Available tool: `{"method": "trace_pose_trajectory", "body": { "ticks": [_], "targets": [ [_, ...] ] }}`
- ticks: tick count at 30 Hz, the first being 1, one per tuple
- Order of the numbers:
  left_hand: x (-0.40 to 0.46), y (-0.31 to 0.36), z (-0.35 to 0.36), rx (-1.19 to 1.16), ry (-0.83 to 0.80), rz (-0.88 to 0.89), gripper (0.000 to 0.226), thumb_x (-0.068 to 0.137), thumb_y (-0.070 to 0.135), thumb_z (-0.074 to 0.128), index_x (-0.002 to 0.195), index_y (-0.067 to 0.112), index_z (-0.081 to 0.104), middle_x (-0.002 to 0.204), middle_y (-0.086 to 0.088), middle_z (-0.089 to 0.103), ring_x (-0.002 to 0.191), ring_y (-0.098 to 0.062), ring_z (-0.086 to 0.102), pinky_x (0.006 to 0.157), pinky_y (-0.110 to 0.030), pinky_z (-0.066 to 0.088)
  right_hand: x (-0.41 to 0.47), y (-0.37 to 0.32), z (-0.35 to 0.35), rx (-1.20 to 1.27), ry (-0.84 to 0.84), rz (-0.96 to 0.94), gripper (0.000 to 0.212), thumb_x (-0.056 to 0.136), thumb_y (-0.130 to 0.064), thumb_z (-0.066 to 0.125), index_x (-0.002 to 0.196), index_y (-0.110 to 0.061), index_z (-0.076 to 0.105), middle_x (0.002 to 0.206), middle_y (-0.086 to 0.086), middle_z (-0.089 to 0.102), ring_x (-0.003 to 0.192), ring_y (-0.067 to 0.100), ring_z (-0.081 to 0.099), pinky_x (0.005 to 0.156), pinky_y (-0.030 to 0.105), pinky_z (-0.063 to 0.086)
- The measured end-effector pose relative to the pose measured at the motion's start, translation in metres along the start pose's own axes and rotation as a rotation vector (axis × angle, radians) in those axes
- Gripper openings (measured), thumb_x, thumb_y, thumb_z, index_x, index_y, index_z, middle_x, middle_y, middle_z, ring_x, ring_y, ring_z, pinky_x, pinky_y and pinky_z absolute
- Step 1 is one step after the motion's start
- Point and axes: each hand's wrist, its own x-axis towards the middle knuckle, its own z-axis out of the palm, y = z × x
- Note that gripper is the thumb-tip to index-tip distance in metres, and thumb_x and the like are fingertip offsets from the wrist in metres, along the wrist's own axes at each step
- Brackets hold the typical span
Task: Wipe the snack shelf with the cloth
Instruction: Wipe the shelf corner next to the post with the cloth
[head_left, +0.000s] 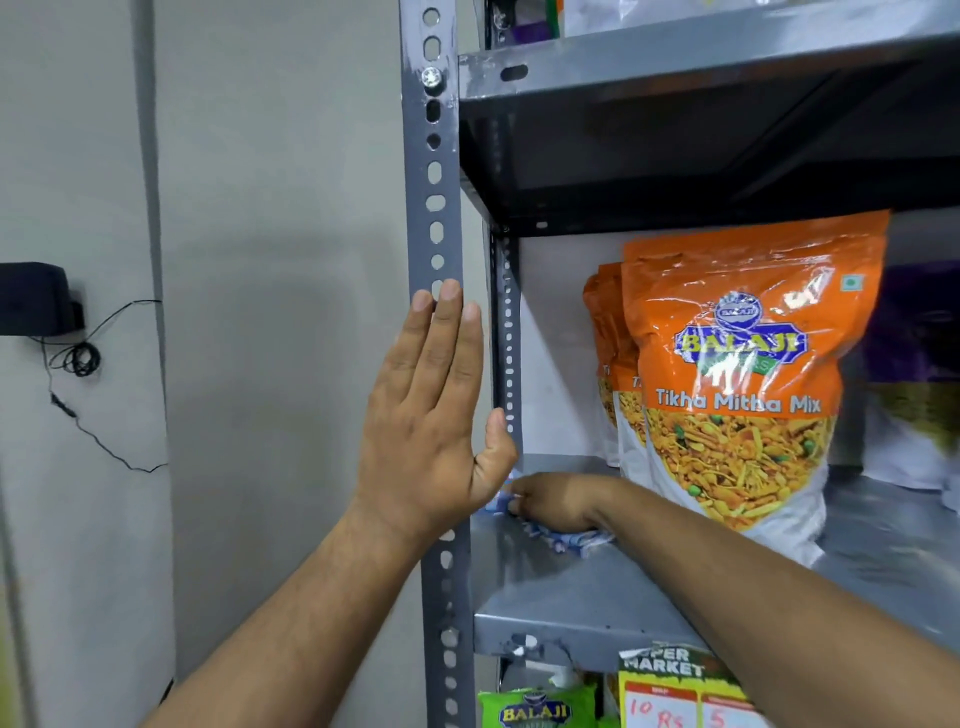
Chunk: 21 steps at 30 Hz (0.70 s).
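- Left hand (431, 415): flat, fingers (449, 343) straight and together, palm against the grey slotted upright (435, 218) of the rack; holds nothing.
- Right hand (550, 501): on the blue-white cloth (563, 538), pressing it onto the metal shelf (561, 587); fingers hidden behind the left hand, cannot tell how far they curl.
- Cloth at shelf's far-left corner, 9 o'clock of the orange Tikha Mitha Mix bags (737, 374).
- Green Balaji packet (535, 706) and price tag (675, 691) at 6 o'clock, below the shelf.
- Black box (34, 299) with wire on wall, 9 o'clock.
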Motion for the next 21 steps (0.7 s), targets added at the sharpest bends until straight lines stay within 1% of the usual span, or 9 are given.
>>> {"method": "trace_pose_trajectory", "body": {
  "ticks": [3, 4, 6, 8, 12, 15, 17, 19, 21],
  "targets": [
    [0.0, 0.001, -0.001, 0.039, -0.007, -0.025, 0.069, 0.091, 0.028, 0.044, 0.145, -0.015, 0.031, 0.155, -0.031, 0.025, 0.147, -0.047, 0.021, 0.12, -0.057, 0.026, -0.02, -0.003, 0.002, -0.017, 0.034, 0.01, 0.042, 0.099, -0.035, 0.037, 0.138, -0.022, 0.044, 0.147, 0.006, 0.044, 0.128, 0.025, 0.045, 0.098, 0.029, 0.031],
    [0.001, 0.003, -0.002, 0.06, -0.017, -0.043, 0.071, 0.091, 0.029, 0.044, 0.145, -0.014, 0.03, 0.156, -0.031, 0.024, 0.147, -0.046, 0.021, 0.12, -0.057, 0.026, -0.026, -0.003, 0.001, 0.002, 0.053, 0.01, 0.038, 0.099, -0.034, 0.039, 0.134, -0.021, 0.049, 0.142, 0.007, 0.05, 0.123, 0.025, 0.049, 0.095, 0.029, 0.034],
    [-0.002, 0.005, -0.002, 0.086, -0.04, -0.084, 0.073, 0.09, 0.03, 0.043, 0.148, -0.012, 0.028, 0.158, -0.029, 0.021, 0.149, -0.045, 0.018, 0.12, -0.058, 0.026, -0.033, -0.002, -0.005, 0.085, 0.136, -0.014, 0.025, 0.097, -0.029, 0.044, 0.113, -0.021, 0.062, 0.121, 0.008, 0.063, 0.106, 0.024, 0.056, 0.08, 0.025, 0.039],
    [-0.007, 0.008, -0.001, 0.074, -0.052, -0.108, 0.074, 0.088, 0.029, 0.041, 0.149, -0.011, 0.025, 0.159, -0.029, 0.018, 0.15, -0.045, 0.014, 0.121, -0.058, 0.023, -0.037, -0.002, -0.013, 0.196, 0.269, -0.014, 0.02, 0.095, -0.026, 0.047, 0.102, -0.021, 0.064, 0.105, 0.006, 0.066, 0.093, 0.022, 0.058, 0.068, 0.024, 0.039],
    [-0.016, 0.007, 0.001, 0.057, -0.047, -0.105, 0.076, 0.087, 0.029, 0.039, 0.15, -0.01, 0.022, 0.16, -0.028, 0.016, 0.15, -0.045, 0.012, 0.122, -0.056, 0.019, -0.018, 0.004, -0.024, 0.19, 0.409, 0.031, 0.025, 0.096, -0.032, 0.046, 0.108, -0.017, 0.063, 0.11, 0.01, 0.066, 0.093, 0.025, 0.06, 0.076, 0.03, 0.042],
    [-0.016, 0.005, 0.004, 0.057, -0.042, -0.104, 0.077, 0.087, 0.029, 0.039, 0.15, -0.009, 0.021, 0.16, -0.028, 0.016, 0.15, -0.046, 0.012, 0.122, -0.057, 0.019, -0.003, 0.011, -0.016, 0.051, 0.283, 0.053, 0.022, 0.095, -0.027, 0.048, 0.111, -0.023, 0.063, 0.106, 0.004, 0.067, 0.083, 0.018, 0.059, 0.076, 0.028, 0.042],
    [-0.016, 0.004, 0.006, 0.046, -0.038, -0.103, 0.076, 0.087, 0.029, 0.038, 0.15, -0.01, 0.022, 0.16, -0.029, 0.016, 0.15, -0.046, 0.012, 0.121, -0.059, 0.02, -0.002, 0.012, -0.008, 0.055, 0.149, 0.042, 0.027, 0.095, -0.035, 0.046, 0.113, -0.027, 0.063, 0.101, -0.006, 0.066, 0.077, 0.009, 0.055, 0.074, 0.024, 0.039],
    [-0.017, 0.003, 0.007, 0.034, -0.032, -0.107, 0.076, 0.088, 0.03, 0.038, 0.15, -0.009, 0.022, 0.16, -0.028, 0.016, 0.151, -0.045, 0.011, 0.121, -0.06, 0.02, -0.002, 0.011, -0.005, 0.084, 0.115, 0.033, 0.041, 0.094, -0.048, 0.04, 0.122, -0.026, 0.06, 0.115, -0.007, 0.06, 0.09, 0.012, 0.052, 0.083, 0.027, 0.034],
    [-0.018, 0.003, 0.006, 0.029, -0.028, -0.115, 0.076, 0.087, 0.031, 0.039, 0.15, -0.009, 0.023, 0.161, -0.027, 0.016, 0.151, -0.045, 0.011, 0.121, -0.06, 0.021, 0.0, 0.011, -0.006, 0.044, 0.11, 0.058, 0.044, 0.094, -0.05, 0.037, 0.124, -0.024, 0.059, 0.13, 0.001, 0.058, 0.101, 0.018, 0.053, 0.087, 0.032, 0.035]
  ]
}}
